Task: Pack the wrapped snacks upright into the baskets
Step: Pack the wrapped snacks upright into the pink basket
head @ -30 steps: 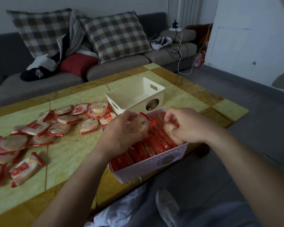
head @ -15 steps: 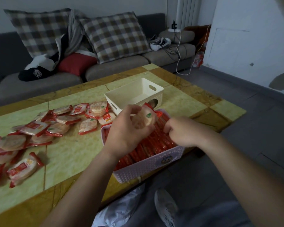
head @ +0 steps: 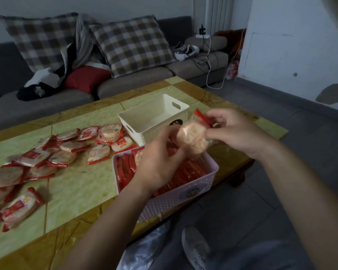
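- Floor, nearest: a pale shoe (head: pixel 193 244) and a crumpled plastic bag (head: pixel 144 250), just off the near edge of the bench (head: pixel 76 184).
- Pink basket (head: pixel 176 203): near right part of the bench, filled with rows of packed snacks (head: pixel 185 172) standing on edge, red seams up.
- Held snack packet (head: pixel 191 141): a round rice cracker in clear wrap, tilted, raised over the pink basket's far side.
- Left hand (head: pixel 158 160): fingers (head: pixel 171 133) curled round the packet's left edge.
- Right hand (head: pixel 236 131): pinches the packet's right edge.
- Loose snack packets (head: pixel 66 151): lying flat, scattered over the bench's left half.
- White basket (head: pixel 144 135): just beyond the pink one, its pale floor showing.
- Sofa (head: pixel 135 84): far side, grey, carrying two plaid cushions (head: pixel 131 45), a red cushion (head: pixel 86 76) and heaped clothing.
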### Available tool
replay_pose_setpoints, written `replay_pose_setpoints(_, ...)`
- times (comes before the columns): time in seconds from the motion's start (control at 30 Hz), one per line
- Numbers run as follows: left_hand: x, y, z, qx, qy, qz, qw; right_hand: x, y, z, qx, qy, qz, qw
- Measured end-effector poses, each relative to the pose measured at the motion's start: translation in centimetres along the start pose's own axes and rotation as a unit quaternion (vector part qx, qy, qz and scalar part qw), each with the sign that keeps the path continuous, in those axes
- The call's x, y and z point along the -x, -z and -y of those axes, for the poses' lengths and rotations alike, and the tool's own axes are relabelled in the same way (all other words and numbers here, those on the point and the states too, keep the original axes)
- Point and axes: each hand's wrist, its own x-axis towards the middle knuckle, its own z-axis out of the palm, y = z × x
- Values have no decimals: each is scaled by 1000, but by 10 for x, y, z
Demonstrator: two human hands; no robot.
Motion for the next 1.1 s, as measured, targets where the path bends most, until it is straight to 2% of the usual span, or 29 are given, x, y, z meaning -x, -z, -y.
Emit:
replay_pose_setpoints(0.1, -7, 1, 9, -76, 39, -22, 996, -1, 4, 1, 111, 5, -28, 993)
replay_pose_setpoints(0.17, -9, 1, 14, -156, 24, -28, 987, 1, 3, 2, 182, -11, -24, 983)
replay_pose_setpoints(0.27, -11, 4, 10, -329, -14, 23, 944, 3, -6, 1, 283, -39, -4, 958)
replay_pose_setpoints(0.37, -16, 12, 4, -403, 88, 88, 907, 5, -22, -4, 338, -36, 22, 940)
replay_pose_setpoints(0.43, -20, 21, 6, -383, 178, 114, 899, 7, -33, -8, 372, -3, 24, 928)
replay_pose_setpoints(0.5, -21, 25, 11, -367, 207, 126, 898, 7, -39, -11, 386, 32, 14, 922)
replay_pose_setpoints(0.63, -14, 29, 14, -336, 185, 93, 919, 6, -37, -10, 379, 58, -19, 923)
replay_pose_setpoints(0.77, -12, 32, 13, -295, 193, 104, 930, 2, -39, -14, 450, 42, -37, 891)
replay_pose_setpoints(0.9, -16, 35, 14, -224, 190, 40, 955, -5, -44, -17, 447, 2, -12, 894)
replay_pose_setpoints(1.0, -21, 42, 14, -174, 164, -27, 971, -5, -44, -17, 460, 2, -1, 888)
replay_pose_setpoints(1.1, -26, 46, 15, -140, 146, -42, 978, -4, -38, -16, 432, -12, 17, 902)
